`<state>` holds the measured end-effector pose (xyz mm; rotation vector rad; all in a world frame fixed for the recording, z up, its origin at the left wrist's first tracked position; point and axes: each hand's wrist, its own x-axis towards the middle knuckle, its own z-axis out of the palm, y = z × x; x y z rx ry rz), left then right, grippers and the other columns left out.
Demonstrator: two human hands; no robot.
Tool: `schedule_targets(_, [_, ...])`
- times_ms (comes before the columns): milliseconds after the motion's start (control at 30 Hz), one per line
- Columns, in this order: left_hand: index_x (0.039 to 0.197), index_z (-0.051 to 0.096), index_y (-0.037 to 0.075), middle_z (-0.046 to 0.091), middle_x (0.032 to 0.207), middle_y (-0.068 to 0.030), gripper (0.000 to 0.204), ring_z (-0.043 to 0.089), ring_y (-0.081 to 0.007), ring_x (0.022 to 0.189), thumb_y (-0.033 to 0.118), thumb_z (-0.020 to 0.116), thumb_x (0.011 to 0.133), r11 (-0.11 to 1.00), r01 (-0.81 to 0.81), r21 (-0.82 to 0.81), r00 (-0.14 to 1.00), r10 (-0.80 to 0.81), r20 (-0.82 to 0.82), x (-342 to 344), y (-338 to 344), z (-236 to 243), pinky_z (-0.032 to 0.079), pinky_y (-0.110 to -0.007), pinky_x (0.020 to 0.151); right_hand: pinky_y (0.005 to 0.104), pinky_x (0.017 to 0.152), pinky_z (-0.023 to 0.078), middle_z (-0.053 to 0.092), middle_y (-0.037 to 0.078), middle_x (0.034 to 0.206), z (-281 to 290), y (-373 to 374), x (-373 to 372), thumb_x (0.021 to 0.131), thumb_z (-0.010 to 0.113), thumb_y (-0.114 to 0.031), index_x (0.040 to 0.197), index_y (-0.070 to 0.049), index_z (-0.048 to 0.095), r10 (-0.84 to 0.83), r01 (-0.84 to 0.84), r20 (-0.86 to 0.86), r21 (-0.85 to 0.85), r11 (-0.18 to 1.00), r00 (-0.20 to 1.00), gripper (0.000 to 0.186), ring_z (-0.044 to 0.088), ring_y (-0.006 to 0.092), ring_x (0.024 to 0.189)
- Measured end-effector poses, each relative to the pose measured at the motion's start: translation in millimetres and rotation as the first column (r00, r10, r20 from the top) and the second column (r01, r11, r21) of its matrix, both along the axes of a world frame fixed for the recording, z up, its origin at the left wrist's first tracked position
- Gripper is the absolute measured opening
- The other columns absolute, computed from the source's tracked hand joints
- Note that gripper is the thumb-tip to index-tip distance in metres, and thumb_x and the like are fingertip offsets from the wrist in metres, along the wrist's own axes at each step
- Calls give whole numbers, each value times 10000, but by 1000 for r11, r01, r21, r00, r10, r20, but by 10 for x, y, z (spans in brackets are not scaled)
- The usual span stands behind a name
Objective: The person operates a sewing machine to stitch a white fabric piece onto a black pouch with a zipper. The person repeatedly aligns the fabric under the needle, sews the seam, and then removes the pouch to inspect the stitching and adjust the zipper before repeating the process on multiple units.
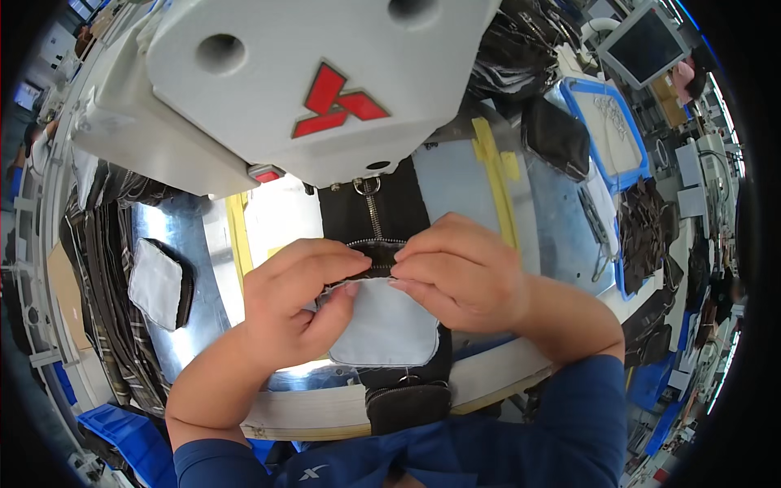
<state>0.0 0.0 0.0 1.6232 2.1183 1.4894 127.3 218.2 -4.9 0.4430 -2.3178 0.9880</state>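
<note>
A small zippered pouch piece with a pale grey backing panel (pixel 386 327) lies in front of me. My left hand (pixel 294 294) pinches its upper left edge between thumb and fingers. My right hand (pixel 462 275) is closed on the upper right edge of the same piece. Between both hands a curved metal zipper shows along the dark opening. Beneath and beyond it runs a black fabric strip (pixel 343 213) with a metal zipper and a D-ring (pixel 367 187). The strip's near end, with another dark zippered pouch (pixel 408 407), hangs over the table's front edge.
A white sewing machine head (pixel 268 89) overhangs the far side. Left are another pale-backed pouch piece (pixel 156 285) and stacked dark fabric (pixel 106 301). Yellow tape (pixel 495 179) marks the table. On the right lie a black pouch (pixel 556 137), tweezers (pixel 595 215) and a blue-rimmed tray (pixel 643 154).
</note>
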Motion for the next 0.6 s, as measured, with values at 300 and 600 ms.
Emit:
schedule_targets(300, [1012, 786, -10, 757, 917, -150, 236, 728, -239, 783, 0, 853, 786, 998, 60, 1, 981, -59, 186, 12, 38, -3, 558, -305, 678, 362, 688, 533, 699, 111, 976, -55, -17, 3, 759, 775, 17, 959, -6, 748, 26, -20, -116, 52, 998, 993, 203, 648, 259, 754])
schedule_targets(600, [977, 795, 27, 753, 853, -104, 207, 683, -188, 666, -2, 861, 783, 1000, 14, -19, 991, -12, 131, 51, 30, -11, 521, -286, 580, 361, 693, 523, 707, 97, 983, -42, -15, -2, 774, 784, 8, 953, -22, 744, 32, -31, -70, 17, 999, 997, 186, 653, 259, 767])
